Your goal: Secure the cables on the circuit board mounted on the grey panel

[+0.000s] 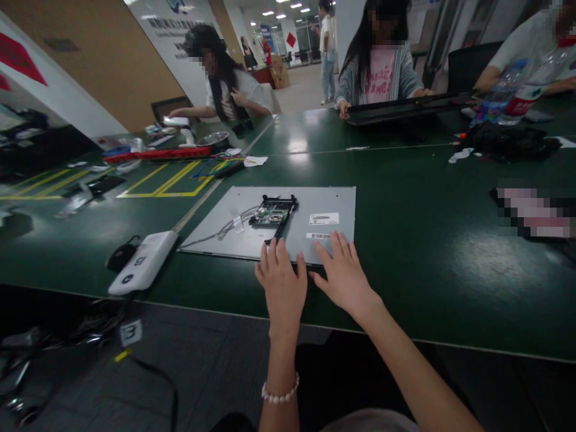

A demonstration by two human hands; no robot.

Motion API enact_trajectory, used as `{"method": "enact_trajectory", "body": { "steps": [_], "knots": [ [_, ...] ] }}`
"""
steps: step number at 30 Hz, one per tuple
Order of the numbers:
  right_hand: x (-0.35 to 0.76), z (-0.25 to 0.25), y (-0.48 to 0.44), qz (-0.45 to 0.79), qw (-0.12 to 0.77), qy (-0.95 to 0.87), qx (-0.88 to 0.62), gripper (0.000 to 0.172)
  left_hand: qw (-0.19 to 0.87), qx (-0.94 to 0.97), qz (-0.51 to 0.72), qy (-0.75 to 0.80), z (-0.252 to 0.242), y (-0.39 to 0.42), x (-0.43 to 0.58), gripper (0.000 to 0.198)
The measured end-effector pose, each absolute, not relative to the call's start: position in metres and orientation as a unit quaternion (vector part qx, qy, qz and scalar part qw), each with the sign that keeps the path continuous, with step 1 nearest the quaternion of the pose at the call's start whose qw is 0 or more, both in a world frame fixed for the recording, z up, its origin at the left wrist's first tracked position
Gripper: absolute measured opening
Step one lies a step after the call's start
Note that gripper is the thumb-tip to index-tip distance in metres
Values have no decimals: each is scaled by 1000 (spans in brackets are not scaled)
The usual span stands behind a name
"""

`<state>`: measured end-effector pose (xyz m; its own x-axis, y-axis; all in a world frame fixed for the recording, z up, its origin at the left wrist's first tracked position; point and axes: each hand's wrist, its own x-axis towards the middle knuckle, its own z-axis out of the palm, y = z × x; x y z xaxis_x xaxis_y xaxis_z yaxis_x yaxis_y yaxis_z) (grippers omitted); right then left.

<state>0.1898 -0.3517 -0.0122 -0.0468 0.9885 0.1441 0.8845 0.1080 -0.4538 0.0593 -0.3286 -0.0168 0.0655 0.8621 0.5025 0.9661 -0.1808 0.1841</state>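
Note:
A flat grey metal panel [211,225], like the back of a screen, lies on the green table. A green circuit board [272,215] in a black plastic frame [284,227] rests on it, with thin grey cables [231,225] running off to the left. Two white labels show on the right part, one a barcode label [318,236]. My left hand [282,282] lies over the near edge, fingertips by the lower end of the frame. Just right of it, my right hand [344,273] is spread over the near right corner. Neither hand grasps anything.
A white power-bank-like device [144,263] and a black mouse-like object [122,255] lie left. Across the green table [418,198] a person [382,66] holds a black frame [405,110]. Bottles [524,99], a black bundle [508,141] and a phone [535,210] lie right.

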Motion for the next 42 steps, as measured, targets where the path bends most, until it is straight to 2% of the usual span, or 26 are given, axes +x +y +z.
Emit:
{"method": "enact_trajectory", "body": {
  "steps": [7,13,25,31,37,42],
  "knots": [
    [187,-17,-374,67,245,-711,-656,56,116,-731,-221,-636,-17,-332,60,47],
    [188,-19,-383,72,235,-736,-631,45,113,-734,-170,-647,-16,-334,62,41],
    [190,-15,-383,78,219,-739,-632,45,95,-738,-159,-649,-15,-336,64,42],
    [190,-14,-383,83,214,-742,-629,45,105,-714,-191,-665,-5,-317,56,55],
    [189,-14,-384,86,214,-743,-629,46,43,-763,-76,-640,12,-269,33,41],
    [190,-12,-385,88,216,-742,-628,46,36,-766,-6,-641,16,-234,23,32]
  ]
}}
